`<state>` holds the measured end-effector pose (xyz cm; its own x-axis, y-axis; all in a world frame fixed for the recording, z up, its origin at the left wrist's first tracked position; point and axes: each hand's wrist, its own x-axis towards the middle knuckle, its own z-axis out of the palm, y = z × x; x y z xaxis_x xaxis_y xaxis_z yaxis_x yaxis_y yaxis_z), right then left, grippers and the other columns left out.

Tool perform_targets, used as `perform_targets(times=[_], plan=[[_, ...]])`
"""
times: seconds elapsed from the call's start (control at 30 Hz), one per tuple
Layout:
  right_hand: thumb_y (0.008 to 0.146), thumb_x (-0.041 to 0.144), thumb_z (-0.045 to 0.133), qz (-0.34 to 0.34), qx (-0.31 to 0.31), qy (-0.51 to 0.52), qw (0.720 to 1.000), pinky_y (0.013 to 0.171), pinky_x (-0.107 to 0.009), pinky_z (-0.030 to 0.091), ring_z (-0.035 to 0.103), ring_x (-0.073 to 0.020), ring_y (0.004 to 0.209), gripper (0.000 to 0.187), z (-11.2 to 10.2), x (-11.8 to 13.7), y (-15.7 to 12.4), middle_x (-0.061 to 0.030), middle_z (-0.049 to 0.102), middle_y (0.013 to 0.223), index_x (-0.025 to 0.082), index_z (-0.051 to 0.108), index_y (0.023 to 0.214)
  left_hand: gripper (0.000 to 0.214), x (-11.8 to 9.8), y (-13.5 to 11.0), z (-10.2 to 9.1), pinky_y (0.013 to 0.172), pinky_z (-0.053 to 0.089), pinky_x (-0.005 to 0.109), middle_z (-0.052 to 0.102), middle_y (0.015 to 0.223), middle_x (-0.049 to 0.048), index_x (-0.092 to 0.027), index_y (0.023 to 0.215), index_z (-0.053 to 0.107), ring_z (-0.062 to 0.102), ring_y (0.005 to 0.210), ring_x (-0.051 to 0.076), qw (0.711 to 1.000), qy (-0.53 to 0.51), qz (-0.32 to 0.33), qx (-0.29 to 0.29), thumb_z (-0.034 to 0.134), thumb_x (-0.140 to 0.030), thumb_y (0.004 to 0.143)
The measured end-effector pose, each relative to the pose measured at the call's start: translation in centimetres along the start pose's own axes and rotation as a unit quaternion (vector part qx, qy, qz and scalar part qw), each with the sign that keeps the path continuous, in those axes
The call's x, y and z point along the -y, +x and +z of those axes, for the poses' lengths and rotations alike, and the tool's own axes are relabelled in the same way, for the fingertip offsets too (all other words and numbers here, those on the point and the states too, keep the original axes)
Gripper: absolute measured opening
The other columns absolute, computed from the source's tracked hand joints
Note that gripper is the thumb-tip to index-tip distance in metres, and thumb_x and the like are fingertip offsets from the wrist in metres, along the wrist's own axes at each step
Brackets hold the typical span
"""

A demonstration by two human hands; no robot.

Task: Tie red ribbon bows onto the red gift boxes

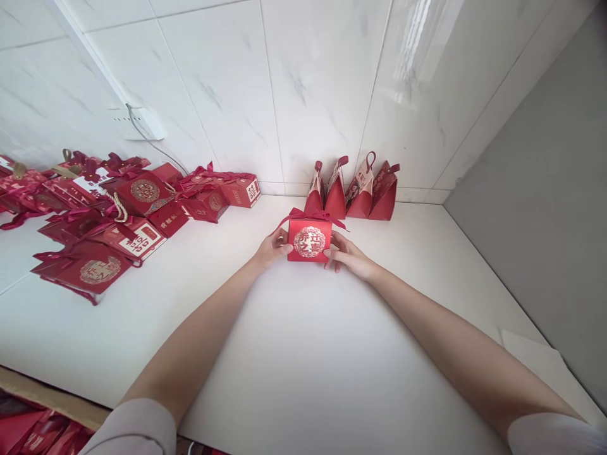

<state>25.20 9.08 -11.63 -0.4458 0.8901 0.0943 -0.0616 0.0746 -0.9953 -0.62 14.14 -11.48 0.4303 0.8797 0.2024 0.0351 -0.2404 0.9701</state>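
A small red gift box (309, 241) with a white-and-gold round emblem and a red ribbon bow on top stands on the white table (308, 354), near its far side. My left hand (274, 248) grips the box's left side with curled fingers. My right hand (346, 254) holds its right side, fingers pressed against the box. Just behind the box stand several upright red pouch-shaped gift bags (353, 189) in a row against the tiled wall.
A pile of red gift boxes and bags (118, 215) with ribbons and cord handles covers the table's far left. A white wall socket with a cable (142, 123) sits above it. A grey wall (545, 208) bounds the right. A cardboard box of red items (28, 417) lies at the lower left.
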Motion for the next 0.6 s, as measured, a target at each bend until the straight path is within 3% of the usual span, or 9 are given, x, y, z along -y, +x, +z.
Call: perform_targets(times=[0.3,0.5,0.6], plan=[[0.088,0.045,0.061,0.03,-0.01,0.003,0.999,0.051,-0.025,0.055,0.07,-0.0174,0.083,0.071,-0.2,-0.1,0.5,-0.0132,0.044,0.148,0.03,0.028,0.149,0.052,-1.0,0.5,0.5,0.075,0.047,0.032,0.065,0.076,0.0024,-0.016,0.082,0.061,0.062,0.08,0.021,0.999,-0.009,-0.034,-0.029,0.073,-0.065,0.068],[0.089,0.047,0.063,0.059,0.064,-0.004,0.996,0.064,-0.029,0.06,0.071,-0.0223,0.099,0.07,-0.8,1.4,0.1,-0.0139,0.045,0.148,0.032,0.028,0.148,0.052,-0.8,0.3,0.5,0.087,0.047,0.038,0.068,0.084,0.0051,-0.016,0.084,0.063,0.064,0.091,0.025,0.999,-0.017,-0.03,-0.018,0.073,-0.065,0.068],[0.089,0.045,0.065,0.058,0.062,-0.009,0.996,0.064,-0.029,0.06,0.07,-0.0215,0.097,0.07,-0.9,1.4,0.1,-0.0145,0.048,0.145,0.03,0.03,0.147,0.055,-0.7,0.3,0.5,0.089,0.047,0.038,0.069,0.086,0.0059,-0.016,0.085,0.063,0.064,0.095,0.026,0.999,-0.016,-0.027,-0.011,0.074,-0.066,0.065]])
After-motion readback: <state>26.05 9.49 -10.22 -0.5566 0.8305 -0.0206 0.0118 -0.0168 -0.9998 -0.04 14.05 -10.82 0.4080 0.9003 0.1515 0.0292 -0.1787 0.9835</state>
